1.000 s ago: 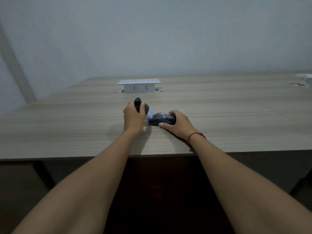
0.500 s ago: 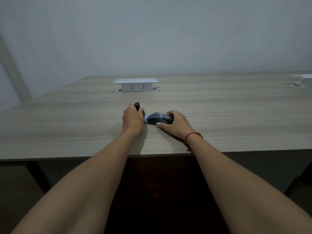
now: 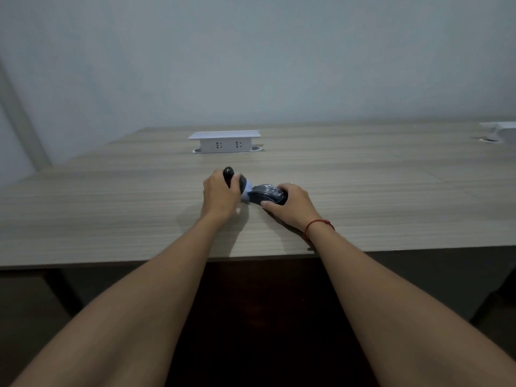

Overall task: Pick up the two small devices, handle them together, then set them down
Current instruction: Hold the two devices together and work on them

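Two small dark devices are held close together on the wooden table [image 3: 111, 219], on the near side of the white socket box [image 3: 224, 142] that stands further back on the tabletop. The left-hand device [image 3: 233, 178] is gripped by the left hand [image 3: 219, 196], whose fingers are curled closed around its body; a rounded black end is seen rising above the knuckles, pointing toward the socket box. The right-hand device [image 3: 266, 193], a low, rounded dark shape with pale markings on top, is clasped by the right hand [image 3: 290, 205], with the thumb laid along its near edge and the fingers wrapped over its far right end. A pale bluish patch [image 3: 247, 194] is visible exactly where the two devices meet; whether it belongs to one of them cannot be told. The devices appear to be touching at that spot, nearer than the socket box and slightly to its right. The right-hand device is seen at or just above the table surface; contact with the table cannot be told for either one. A red string [image 3: 318, 223] is worn around the right wrist. Both forearms are stretched forward over the near table edge. A second white fitting [image 3: 499, 129] is partly visible far to the right of the socket box.
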{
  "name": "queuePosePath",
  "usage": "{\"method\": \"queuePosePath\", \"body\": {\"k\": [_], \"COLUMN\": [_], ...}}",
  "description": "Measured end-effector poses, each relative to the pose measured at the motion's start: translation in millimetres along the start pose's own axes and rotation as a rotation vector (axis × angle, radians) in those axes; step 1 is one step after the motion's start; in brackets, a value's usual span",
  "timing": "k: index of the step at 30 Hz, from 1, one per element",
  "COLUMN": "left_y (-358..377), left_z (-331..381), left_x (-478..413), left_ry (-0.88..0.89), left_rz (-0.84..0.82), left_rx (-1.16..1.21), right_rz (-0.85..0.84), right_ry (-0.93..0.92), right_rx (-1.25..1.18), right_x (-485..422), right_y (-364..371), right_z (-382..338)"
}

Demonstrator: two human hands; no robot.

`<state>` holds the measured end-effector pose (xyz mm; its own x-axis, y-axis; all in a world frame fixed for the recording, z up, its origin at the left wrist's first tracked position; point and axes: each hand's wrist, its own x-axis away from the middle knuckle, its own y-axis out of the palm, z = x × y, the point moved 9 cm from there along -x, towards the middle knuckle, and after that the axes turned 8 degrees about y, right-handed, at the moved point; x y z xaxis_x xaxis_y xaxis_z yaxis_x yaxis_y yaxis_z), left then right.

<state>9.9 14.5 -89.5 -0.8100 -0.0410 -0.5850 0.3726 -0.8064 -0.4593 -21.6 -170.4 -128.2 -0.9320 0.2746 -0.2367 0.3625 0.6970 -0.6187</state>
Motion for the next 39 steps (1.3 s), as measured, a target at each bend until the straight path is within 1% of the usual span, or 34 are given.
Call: {"method": "queuePosePath", "body": {"k": [3,7,11,13,15,19,22,25,27,29,32,35,39], "left_y": [-1,13,9,6,3,-2,14,17,14,9,7,16,12], "left_z": [20,25,15,7,9,34,44,18,7,8,20,19,-12], "left_x": [-4,2,3,5,6,1,2,5,7,7,8,9,4], "left_ry": [0.071,0.113,0.053,0.024,0.044,0.111,0.183,0.073,0.031,0.037,0.081,0.100,-0.060], "left_rz": [0.040,0.012,-0.010,-0.025,0.004,0.102,0.019,0.023,0.007,0.028,0.084,0.054,0.096], "left_rx": [0.083,0.131,-0.042,-0.065,0.001,0.148,0.071,0.017,-0.043,-0.045,0.085,0.087,0.028], "right_rz": [0.030,0.041,0.103,0.126,0.149,0.157,0.156,0.168,0.168,0.164,0.180,0.164,0.113], "right_ry": [0.025,0.054,0.081,0.093,0.098,0.119,0.121,0.112,0.104,0.103,0.113,0.122,0.132], "right_rx": [0.006,0.002,0.060,0.085,0.116,0.162,0.144,0.155,0.176,0.193,0.195,0.168,0.072], "right_x": [0,1,2,2,1,0,1,2,2,3,5,7,16], "right_y": [0,4,1,2,2,4,4,2,1,2,0,-1,-1], "right_z": [0,0,1,1,1,0,-1,-1,-2,-2,-3,-2,-2]}}
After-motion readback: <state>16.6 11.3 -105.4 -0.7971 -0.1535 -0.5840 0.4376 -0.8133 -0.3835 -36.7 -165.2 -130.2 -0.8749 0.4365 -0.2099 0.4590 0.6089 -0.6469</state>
